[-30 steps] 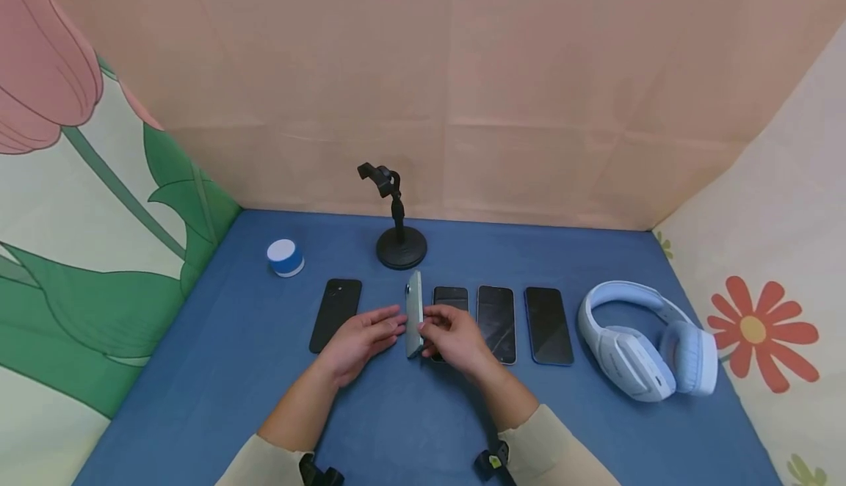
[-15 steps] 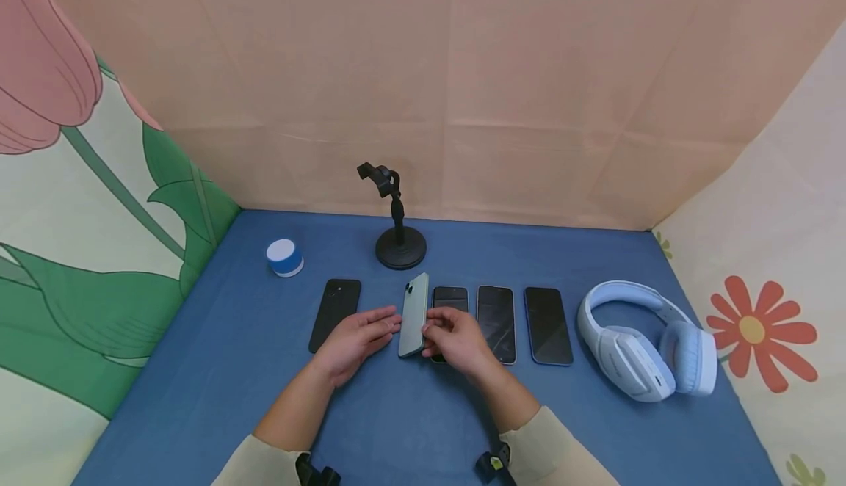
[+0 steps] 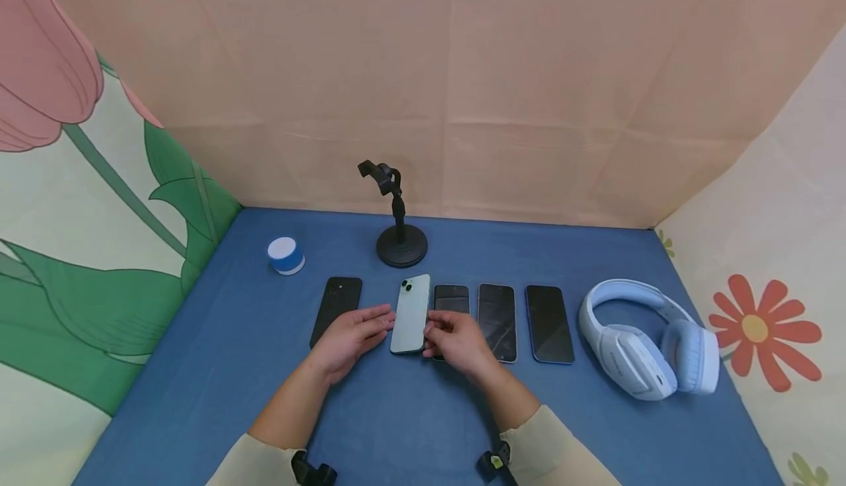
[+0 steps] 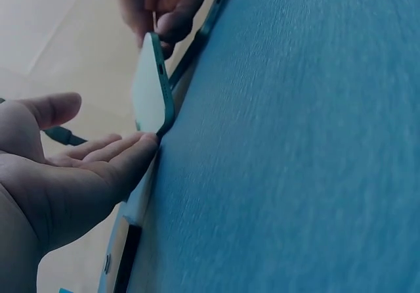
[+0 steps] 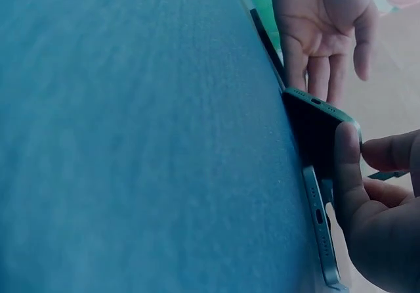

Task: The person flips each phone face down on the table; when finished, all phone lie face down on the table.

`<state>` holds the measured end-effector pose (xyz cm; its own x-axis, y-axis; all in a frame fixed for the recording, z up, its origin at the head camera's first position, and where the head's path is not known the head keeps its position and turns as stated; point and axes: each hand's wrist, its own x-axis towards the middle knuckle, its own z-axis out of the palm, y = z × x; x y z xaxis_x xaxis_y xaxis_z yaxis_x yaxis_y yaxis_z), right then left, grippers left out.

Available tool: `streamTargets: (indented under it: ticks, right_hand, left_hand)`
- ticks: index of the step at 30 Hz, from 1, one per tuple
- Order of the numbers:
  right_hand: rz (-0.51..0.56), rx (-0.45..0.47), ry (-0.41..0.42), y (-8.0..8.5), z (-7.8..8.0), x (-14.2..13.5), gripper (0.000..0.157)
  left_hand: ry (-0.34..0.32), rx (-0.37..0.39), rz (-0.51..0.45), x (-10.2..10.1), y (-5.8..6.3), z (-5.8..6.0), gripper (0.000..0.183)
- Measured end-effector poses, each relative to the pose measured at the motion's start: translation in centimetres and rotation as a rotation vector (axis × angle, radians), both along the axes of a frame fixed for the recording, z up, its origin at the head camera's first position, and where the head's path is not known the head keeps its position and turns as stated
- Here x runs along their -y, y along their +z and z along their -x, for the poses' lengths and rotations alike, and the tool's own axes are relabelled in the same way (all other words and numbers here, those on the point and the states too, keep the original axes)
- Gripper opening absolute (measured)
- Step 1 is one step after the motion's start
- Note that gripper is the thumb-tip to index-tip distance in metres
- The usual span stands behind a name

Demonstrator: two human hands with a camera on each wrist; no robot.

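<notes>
A pale green smartphone (image 3: 410, 317) leans over to the left with its back and cameras up, its dark screen facing down in the right wrist view. My right hand (image 3: 457, 341) pinches its right edge between thumb and fingers, keeping that side raised. On the other side, my left hand (image 3: 350, 343) has its fingers extended, and in the left wrist view the fingertips (image 4: 149, 142) touch the phone's lower long edge. A black smartphone (image 3: 338, 298) lies left, partly behind the left hand. Another smartphone (image 3: 452, 297) lies just right, partly covered by the right hand.
Two more smartphones, one with a dark screen (image 3: 497, 321) and one blue-edged (image 3: 551, 324), lie further right. Light blue headphones (image 3: 636, 368) rest at the right. A black stand (image 3: 402, 247) and a blue-and-white jar (image 3: 286, 257) stand behind on the blue cloth (image 3: 396, 420).
The green phone has tipped from standing on its long edge to leaning left, so its back now shows. My left hand has shifted slightly left; the right hand keeps its pinch.
</notes>
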<state>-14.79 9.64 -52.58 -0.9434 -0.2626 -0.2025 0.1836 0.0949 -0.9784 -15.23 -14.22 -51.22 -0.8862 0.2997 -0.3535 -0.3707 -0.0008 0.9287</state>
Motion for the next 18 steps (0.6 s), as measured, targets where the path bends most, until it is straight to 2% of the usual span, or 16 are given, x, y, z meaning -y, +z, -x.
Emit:
streamTargets:
  ticks: [7,18]
  right_hand:
    - [-0.033,-0.007,0.021,-0.2,0.2,0.8,0.044]
    - [-0.053,-0.032,0.023,-0.6,0.2,2.2,0.045]
  left_hand:
    - [-0.013,-0.009,0.010,0.9,0.2,-0.2,0.055]
    - [0.006,0.005,0.031,2.3,0.1,-0.5,0.055]
